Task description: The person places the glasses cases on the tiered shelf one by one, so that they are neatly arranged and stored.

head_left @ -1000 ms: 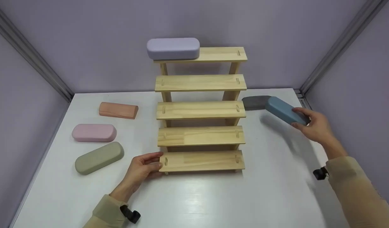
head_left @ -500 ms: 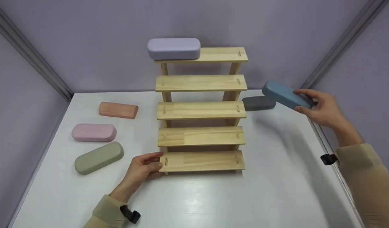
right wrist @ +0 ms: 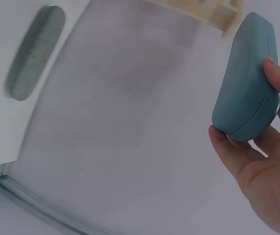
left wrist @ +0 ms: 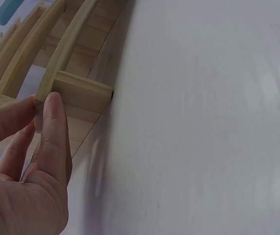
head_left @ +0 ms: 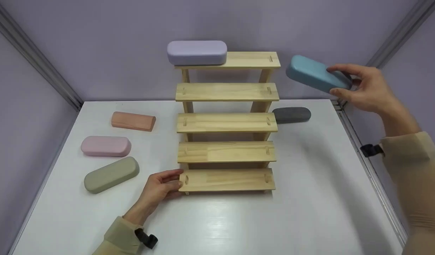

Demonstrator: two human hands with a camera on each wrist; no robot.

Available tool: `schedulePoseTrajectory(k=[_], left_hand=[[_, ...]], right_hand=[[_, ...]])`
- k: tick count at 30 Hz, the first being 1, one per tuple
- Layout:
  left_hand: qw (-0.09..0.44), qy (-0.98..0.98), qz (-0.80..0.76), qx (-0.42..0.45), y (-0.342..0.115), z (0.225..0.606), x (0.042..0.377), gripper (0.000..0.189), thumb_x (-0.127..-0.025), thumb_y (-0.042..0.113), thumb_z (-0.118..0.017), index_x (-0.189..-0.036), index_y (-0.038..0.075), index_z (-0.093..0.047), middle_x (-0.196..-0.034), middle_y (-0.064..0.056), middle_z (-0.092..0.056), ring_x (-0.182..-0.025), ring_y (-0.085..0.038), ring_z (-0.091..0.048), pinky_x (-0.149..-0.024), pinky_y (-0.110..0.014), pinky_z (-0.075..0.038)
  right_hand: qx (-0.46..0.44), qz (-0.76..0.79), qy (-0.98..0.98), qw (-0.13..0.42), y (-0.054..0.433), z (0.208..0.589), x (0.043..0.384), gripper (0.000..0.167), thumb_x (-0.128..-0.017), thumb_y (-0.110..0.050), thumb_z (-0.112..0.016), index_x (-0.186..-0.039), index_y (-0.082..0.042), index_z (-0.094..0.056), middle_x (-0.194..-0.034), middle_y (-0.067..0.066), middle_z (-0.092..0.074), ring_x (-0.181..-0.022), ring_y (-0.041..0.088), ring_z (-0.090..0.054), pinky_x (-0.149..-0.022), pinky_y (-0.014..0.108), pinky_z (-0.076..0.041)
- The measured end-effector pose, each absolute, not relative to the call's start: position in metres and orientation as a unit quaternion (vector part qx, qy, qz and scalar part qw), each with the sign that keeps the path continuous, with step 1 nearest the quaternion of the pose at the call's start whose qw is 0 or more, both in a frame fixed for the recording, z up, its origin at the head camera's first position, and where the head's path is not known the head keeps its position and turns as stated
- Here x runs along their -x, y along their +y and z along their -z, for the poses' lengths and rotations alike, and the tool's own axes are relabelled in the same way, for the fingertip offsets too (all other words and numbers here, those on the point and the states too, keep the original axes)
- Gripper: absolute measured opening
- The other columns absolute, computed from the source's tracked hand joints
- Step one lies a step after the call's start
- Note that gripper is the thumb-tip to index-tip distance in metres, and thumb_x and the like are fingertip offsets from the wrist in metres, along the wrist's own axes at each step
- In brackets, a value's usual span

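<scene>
My right hand (head_left: 369,86) grips the right end of a blue glasses case (head_left: 318,75), held tilted in the air to the right of the rack's top shelf. In the right wrist view the lid seam of the case shows along its side. My left hand (head_left: 157,189) pinches the left end of the lowest shelf of a wooden stepped rack (head_left: 226,180), thumb and fingers about the board's edge in the left wrist view. A lavender glasses case (head_left: 197,53) lies on the left part of the top shelf.
Left of the rack on the white table (head_left: 217,226) lie an orange case (head_left: 133,121), a pink case (head_left: 106,146) and a green case (head_left: 112,175). A dark grey case (head_left: 292,115) lies at the rack's right side. Walls enclose the table's back and sides.
My right hand has lifted the blue glasses case from beside the grey case up to about top-shelf height in the head view. The left hand keeps its hold on the rack.
</scene>
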State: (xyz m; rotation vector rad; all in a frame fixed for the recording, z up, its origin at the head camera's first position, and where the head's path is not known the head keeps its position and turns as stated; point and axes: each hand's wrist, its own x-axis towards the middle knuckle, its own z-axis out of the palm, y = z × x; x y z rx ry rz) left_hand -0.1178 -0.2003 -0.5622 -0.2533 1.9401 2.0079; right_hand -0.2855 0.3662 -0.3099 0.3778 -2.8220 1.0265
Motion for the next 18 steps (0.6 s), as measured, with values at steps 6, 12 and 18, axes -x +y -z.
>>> schedulePoseTrajectory(k=[6,12,18], left_hand=[[0.168,0.680,-0.707,0.094,-0.200,0.562,0.117,0.055,-0.099,0.003,-0.080,-0.153,-0.002,-0.067,-0.121,-0.003,-0.080,-0.102,-0.010,-0.078,-0.082,-0.030,-0.071],[0.169,0.678,-0.709,0.092,-0.199,0.563,0.117,0.055,-0.099,0.003,-0.080,-0.153,-0.002,-0.067,-0.123,-0.005,-0.082,-0.103,-0.011,-0.079,-0.083,-0.031,-0.071],[0.168,0.682,-0.706,0.090,-0.199,0.563,0.117,0.055,-0.099,0.003,-0.080,-0.152,-0.002,-0.067,-0.126,-0.008,-0.082,-0.104,-0.012,-0.079,-0.085,-0.032,-0.071]], right_hand=[[-0.153,-0.338,-0.927,0.060,0.340,0.286,0.305,0.061,-0.098,-0.008,-0.085,-0.155,-0.023,-0.070,-0.165,0.022,-0.058,-0.134,0.015,-0.055,-0.114,0.019,-0.049],[-0.180,-0.316,-0.931,0.042,0.312,0.271,0.326,0.060,-0.100,-0.010,-0.083,-0.155,-0.025,-0.069,-0.165,0.019,-0.058,-0.135,0.022,-0.054,-0.107,0.017,-0.048],[-0.182,-0.296,-0.938,0.009,0.288,0.267,0.347,0.060,-0.101,-0.012,-0.080,-0.157,-0.028,-0.067,-0.166,0.019,-0.056,-0.142,0.037,-0.055,-0.111,0.029,-0.051]])
